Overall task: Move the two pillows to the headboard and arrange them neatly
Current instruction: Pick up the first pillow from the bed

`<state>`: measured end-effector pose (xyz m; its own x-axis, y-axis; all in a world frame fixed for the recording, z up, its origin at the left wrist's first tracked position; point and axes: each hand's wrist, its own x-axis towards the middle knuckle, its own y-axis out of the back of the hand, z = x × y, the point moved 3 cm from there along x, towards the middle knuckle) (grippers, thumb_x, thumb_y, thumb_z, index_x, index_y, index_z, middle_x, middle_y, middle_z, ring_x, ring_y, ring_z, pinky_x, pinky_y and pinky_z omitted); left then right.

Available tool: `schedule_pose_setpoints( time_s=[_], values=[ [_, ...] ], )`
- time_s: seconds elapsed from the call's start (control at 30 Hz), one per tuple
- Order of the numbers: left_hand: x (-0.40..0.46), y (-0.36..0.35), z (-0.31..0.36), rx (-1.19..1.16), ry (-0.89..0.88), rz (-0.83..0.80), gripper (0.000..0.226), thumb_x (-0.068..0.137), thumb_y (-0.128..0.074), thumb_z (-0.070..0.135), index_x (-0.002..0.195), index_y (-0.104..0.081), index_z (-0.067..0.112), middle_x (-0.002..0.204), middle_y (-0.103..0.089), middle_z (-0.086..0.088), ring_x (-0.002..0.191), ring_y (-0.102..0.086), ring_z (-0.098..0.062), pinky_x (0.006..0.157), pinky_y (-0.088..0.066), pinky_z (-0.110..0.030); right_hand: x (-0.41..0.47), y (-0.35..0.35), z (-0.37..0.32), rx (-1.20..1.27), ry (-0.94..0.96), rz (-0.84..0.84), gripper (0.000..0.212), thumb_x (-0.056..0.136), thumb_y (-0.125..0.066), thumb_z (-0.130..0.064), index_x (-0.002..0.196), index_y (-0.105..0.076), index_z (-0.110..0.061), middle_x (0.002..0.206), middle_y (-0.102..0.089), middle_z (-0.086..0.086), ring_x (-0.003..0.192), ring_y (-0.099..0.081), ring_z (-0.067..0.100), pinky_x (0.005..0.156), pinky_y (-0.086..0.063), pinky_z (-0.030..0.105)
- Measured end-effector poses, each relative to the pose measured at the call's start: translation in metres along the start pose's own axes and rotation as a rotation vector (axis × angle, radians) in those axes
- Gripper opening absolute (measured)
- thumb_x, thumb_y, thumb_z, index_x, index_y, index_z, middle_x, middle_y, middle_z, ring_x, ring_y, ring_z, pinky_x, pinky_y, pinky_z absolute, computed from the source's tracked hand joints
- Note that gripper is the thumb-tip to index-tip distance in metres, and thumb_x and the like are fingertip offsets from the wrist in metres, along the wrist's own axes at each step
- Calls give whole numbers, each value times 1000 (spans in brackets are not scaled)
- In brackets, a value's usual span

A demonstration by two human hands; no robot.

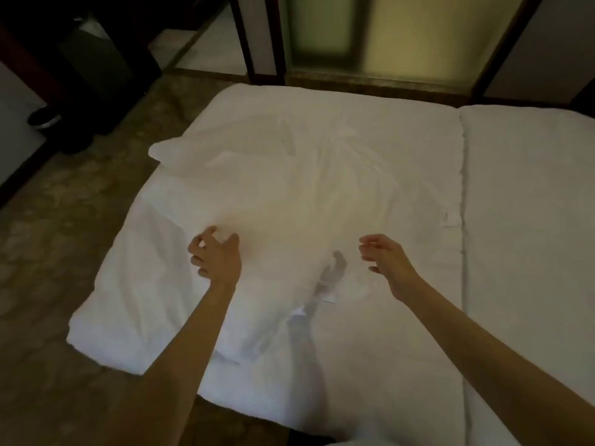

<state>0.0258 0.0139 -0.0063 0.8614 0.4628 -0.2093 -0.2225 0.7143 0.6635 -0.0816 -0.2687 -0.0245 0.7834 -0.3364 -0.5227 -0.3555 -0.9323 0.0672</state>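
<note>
Two bare hands reach over a white pillow (289, 201) that lies on a white bed (354, 365). Left hand (217, 257): fingers curled and spread, fingertips pressing into the pillow's near-left edge, where a small fold of cloth bulges between thumb and fingers; the hold looks loose rather than clenched, and whether the cloth is truly pinched cannot be told. Right hand (384, 257): open, fingers slightly bent, poised just above the pillow's near-right part; contact with the fabric cannot be confirmed. Its grey shadow falls on the bedding between the two forearms.

Pillow: soft, plump, roughly rectangular, in smooth white cotton-like cloth with shallow creases running diagonally; warm light tints its middle faintly cream. Its far-left corner (161, 152) rises to a floppy point that overhangs the bed's edge. A second pillow cannot be distinguished among the white folds.

Beneath and around the pillow, a thick quilted cover (122, 300) lies rumpled, with a rounded padded corner to the pillow's near left. To the right of the pillow runs a puckered vertical seam (463, 220), beyond which a flatter white panel (531, 204) extends.

Left of the pillow is a mottled brown-and-tan floor (64, 220), stone-like in pattern. Beyond the pillow stand dark wooden frames holding frosted, yellow-green glowing panes (402, 30). Far left of the pillow, a dark shoe with a pale sole (43, 119) rests on the floor.
</note>
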Motion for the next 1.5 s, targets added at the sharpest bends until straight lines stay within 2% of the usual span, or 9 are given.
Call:
schedule_pose_setpoints(
  time_s=[0.13, 0.33, 0.5, 0.6, 0.8, 0.93, 1.03, 1.23, 1.5],
  values=[
    [61, 13, 7, 19, 55, -60, 68, 89, -60, 40, 145, -30, 17, 154, -15, -13, 131, -29, -39, 106, -30, -51, 23, -40, -21, -70, 42, 79, 24, 86, -60, -8, 109, -60, -15, 104, -59, 6, 89, -55, 21, 67, -41, 26],
    [120, 5, 3, -206, 269, -251, 100, 79, -64, 56, 151, -8, 16, 153, -19, -20, 134, -33, -41, 105, -34, -51, 62, -87, -31, -543, 61, 211, 73, 83, -69, -36, 144, -32, -22, 147, -30, 13, 132, -33, 37, 104, -37, 52],
    [140, -2, 6, -440, 310, -229, 105, 73, -75, 48, 149, -9, 20, 147, -32, -16, 128, -43, -36, 102, -39, -47, 84, -102, 2, -896, -73, 134, 92, 80, -59, -59, 150, -13, -22, 157, -15, 8, 139, -22, 38, 107, -28, 54],
    [142, -7, 4, -600, 342, -322, 104, 73, -79, 38, 150, -13, 12, 143, -44, -10, 125, -49, -30, 103, -43, -42, 88, -103, 13, -883, -73, 129, 92, 80, -57, -62, 150, -11, -24, 158, -13, 6, 139, -21, 37, 107, -27, 54],
    [126, -14, 15, -554, 176, -522, 57, 71, -80, 35, 121, -60, 15, 110, -68, 1, 97, -64, -18, 81, -52, -32, 81, -85, 15, -818, -64, 74, 89, 82, -60, -57, 150, -16, -18, 153, -24, 14, 136, -28, 40, 108, -30, 54],
    [96, -20, 32, -519, 48, -653, 34, 65, -82, 33, 95, -70, 22, 86, -76, 12, 79, -71, -4, 61, -54, -16, 63, -53, 7, -623, 73, 127, 55, 86, -67, -25, 134, -48, -7, 132, -54, 16, 119, -52, 33, 99, -42, 38],
    [59, -27, 36, -473, -18, -763, 53, 58, -85, 34, 106, -71, 17, 99, -76, 6, 92, -70, -11, 77, -54, -24, 40, -19, -1, -463, 176, 270, 27, 86, -63, -10, 113, -63, -8, 109, -68, 10, 97, -62, 20, 86, -46, 28],
    [-40, -41, 26, -376, -69, -968, 58, 45, -90, 42, 97, -71, 26, 102, -75, 8, 97, -70, -13, 85, -53, -33, -3, 58, -3, -161, 203, 411, 20, 81, -59, -2, 96, -65, -13, 85, -71, 9, 80, -64, 20, 77, -48, 28],
    [-198, -62, -8, -245, -206, -1118, 59, 51, -90, 37, 104, -64, 29, 105, -69, 20, 94, -65, 2, 74, -50, -15, -88, 179, 41, -33, 153, 445, 21, 84, -53, 3, 87, -65, -14, 78, -69, 7, 72, -65, 18, 69, -47, 26]
  ],
)
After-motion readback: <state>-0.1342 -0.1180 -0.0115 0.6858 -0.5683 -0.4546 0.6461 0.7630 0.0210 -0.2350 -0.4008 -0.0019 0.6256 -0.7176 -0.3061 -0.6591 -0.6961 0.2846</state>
